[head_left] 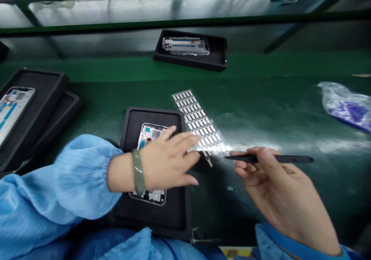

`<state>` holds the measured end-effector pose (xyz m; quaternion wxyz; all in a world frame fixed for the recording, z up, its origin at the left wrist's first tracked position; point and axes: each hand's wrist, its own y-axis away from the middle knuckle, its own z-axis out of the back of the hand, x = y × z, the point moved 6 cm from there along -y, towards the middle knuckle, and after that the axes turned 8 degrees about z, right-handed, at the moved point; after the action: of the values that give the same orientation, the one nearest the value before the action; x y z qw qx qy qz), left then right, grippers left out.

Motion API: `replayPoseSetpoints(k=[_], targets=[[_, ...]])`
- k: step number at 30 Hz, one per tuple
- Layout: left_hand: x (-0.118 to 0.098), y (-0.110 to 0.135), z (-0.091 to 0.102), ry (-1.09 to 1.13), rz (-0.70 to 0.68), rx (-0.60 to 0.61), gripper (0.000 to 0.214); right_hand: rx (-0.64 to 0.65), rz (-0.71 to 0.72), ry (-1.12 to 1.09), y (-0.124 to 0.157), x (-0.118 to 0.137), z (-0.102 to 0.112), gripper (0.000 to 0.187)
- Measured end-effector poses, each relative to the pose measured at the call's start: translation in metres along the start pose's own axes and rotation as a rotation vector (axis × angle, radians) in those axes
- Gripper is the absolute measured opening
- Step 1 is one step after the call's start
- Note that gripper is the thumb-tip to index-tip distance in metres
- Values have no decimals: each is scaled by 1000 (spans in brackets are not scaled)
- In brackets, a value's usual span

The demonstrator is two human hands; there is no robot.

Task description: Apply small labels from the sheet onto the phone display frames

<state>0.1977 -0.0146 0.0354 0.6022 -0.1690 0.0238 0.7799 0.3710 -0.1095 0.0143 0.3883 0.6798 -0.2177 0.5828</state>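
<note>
My left hand [171, 161], with a green bangle at its wrist, is stretched out with its fingers apart. It hovers over a phone frame [150, 198] and hides much of it. The frame lies in a black tray [176, 213]. Just right of the tray, a clear sheet of small silvery stickers [199, 122] lies aslant, its near end close to my left fingertips. Between thumb and fingers my right hand [278, 186] grips black tweezers [292, 159], whose tip points left at the sheet's near corner. Whether the tip holds anything, I cannot tell.
At the back stands another black tray [217, 55] with a phone frame [185, 45]. Stacked trays [49, 89] at the left hold a further phone frame [17, 101]. A clear plastic bag with something purple [350, 107] lies at the right on the green table [275, 109].
</note>
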Motion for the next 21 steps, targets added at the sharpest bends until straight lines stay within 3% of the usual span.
replayPoseSetpoints(k=[4, 7, 10, 14, 21], targets=[[63, 30, 27, 49, 108, 120, 44, 94, -61, -92, 6, -4, -27, 51], [88, 53, 30, 120, 127, 94, 45, 180, -25, -123, 11, -6, -56, 44], [85, 68, 23, 118, 176, 8, 44, 237, 80, -98, 16, -5, -88, 36], [65, 82, 14, 102, 289, -62, 50, 232, 190, -42, 23, -13, -119, 32], [57, 93, 10, 149, 377, -82, 52, 189, 416, 179, 28, -25, -124, 21]])
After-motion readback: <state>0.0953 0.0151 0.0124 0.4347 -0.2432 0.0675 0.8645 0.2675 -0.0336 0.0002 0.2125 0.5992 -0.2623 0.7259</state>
